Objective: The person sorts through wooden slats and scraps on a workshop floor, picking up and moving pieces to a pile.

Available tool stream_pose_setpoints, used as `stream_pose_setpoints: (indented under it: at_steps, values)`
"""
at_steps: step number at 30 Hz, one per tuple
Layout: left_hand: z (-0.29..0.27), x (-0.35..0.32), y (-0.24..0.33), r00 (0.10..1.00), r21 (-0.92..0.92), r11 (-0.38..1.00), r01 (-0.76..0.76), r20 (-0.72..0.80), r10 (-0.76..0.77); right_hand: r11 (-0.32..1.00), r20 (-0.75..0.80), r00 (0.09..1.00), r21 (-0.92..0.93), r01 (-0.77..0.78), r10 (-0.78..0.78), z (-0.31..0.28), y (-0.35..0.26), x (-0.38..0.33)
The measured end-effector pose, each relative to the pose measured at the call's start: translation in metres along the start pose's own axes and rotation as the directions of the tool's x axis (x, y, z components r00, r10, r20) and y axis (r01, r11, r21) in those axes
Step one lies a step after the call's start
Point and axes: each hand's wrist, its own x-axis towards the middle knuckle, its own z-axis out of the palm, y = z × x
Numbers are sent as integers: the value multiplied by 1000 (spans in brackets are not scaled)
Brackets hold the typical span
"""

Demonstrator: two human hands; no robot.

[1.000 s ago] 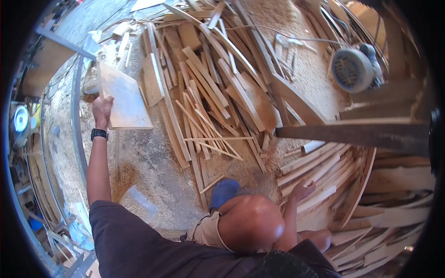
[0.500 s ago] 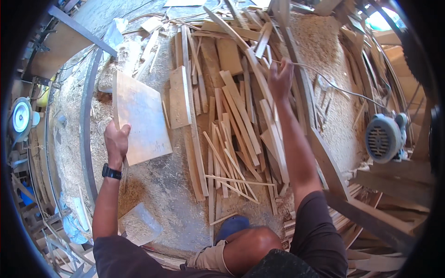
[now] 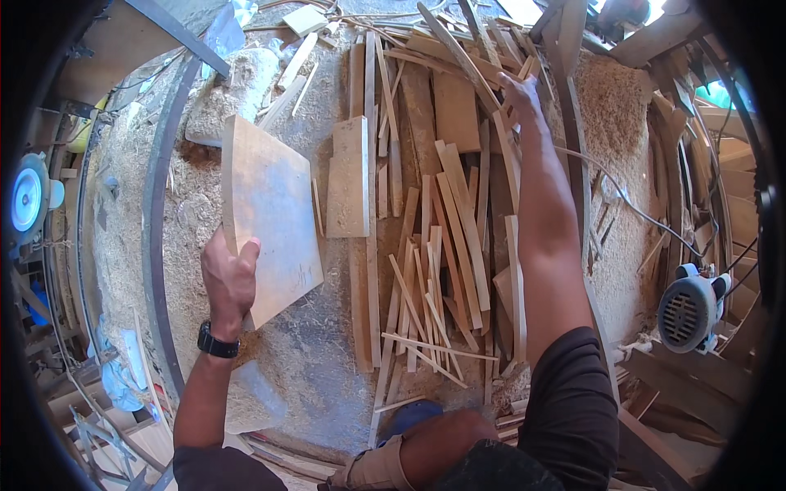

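At the left, my left hand (image 3: 230, 278) grips a broad flat wooden board (image 3: 278, 217) by its lower left edge. The thumb lies on the board's face and the fingers go behind it. My right hand (image 3: 521, 96) reaches out to the far end of a heap of wood offcuts. Its fingers are stretched apart beside the end of a short wooden strip (image 3: 530, 65); whether they touch it cannot be made out. Beneath that arm lie long, narrow wood strips (image 3: 458, 221). A shorter wooden plank (image 3: 348, 176) rests between the board and the heap.
Dark rails (image 3: 155, 213) run along the left side over sawdust. At the right stands a grey motor (image 3: 688, 309), and a cable (image 3: 626, 192) crosses the sawdust toward it. A round grey machine part (image 3: 29, 192) is at the far left. My bent knee (image 3: 450, 434) is at the lower edge.
My right hand has reached farther over the heap, its fingers now more stretched out. The left hand keeps its hold on the board. The whole view has shifted, with things now lying farther right.
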Motion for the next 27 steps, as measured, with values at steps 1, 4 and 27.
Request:
stream_pose_setpoints:
  at_steps: [1, 4, 27]
  values:
    - [0, -1, 0, 1000, 2, 1000, 21, 5, -21, 1000, -43, 999, -19, -10, 9, 2, 4, 2]
    - [-4, -2, 1, 999, 37, 998, 50, -7, -50, 988, 43, 999, -153, 35, -29, 15, 1, 1]
    - [1, 0, -13, 984, 160, 975, -155, -59, 166, 955, 409, 912, 282, -93, -32, -183, 138, -555]
